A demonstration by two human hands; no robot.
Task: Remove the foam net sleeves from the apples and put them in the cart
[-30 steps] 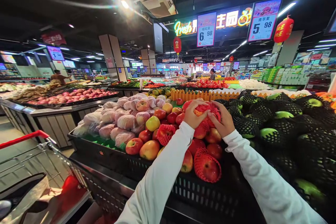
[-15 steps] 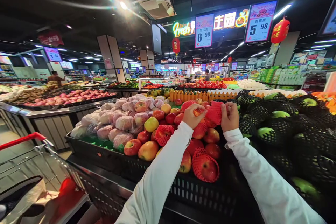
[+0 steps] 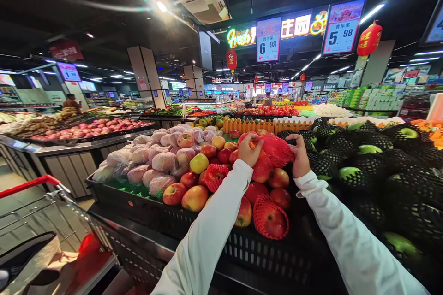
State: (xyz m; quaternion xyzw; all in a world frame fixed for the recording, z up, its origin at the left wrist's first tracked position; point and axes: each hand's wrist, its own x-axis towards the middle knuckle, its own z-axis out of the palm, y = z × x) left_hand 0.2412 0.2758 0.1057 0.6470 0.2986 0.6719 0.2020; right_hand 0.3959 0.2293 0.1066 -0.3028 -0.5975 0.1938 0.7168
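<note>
A red foam fruit net (image 3: 278,151) stretches between my two hands above a heap of apples. My left hand (image 3: 249,151) is closed on its left end, and part of an apple seems to show by the fingertips. At the right end, my right hand (image 3: 300,156) pinches the net's edge between thumb and fingers. Just below lie bare red apples (image 3: 278,178) and a netted apple (image 3: 262,168). Nearer the front of the black crate (image 3: 263,258) sits another apple in a red net (image 3: 271,217). What lies inside the stretched net is mostly hidden.
Pale wrapped fruits (image 3: 164,161) fill the crate's left side. Green fruits in black nets (image 3: 349,174) are piled on the right. A shopping cart with a red handle (image 3: 31,184) stands at lower left. Price signs (image 3: 268,39) hang overhead.
The red net has spread wider and lower between my hands, with its right end stretched out. My right hand has shifted slightly down and left; my left hand has moved slightly left.
</note>
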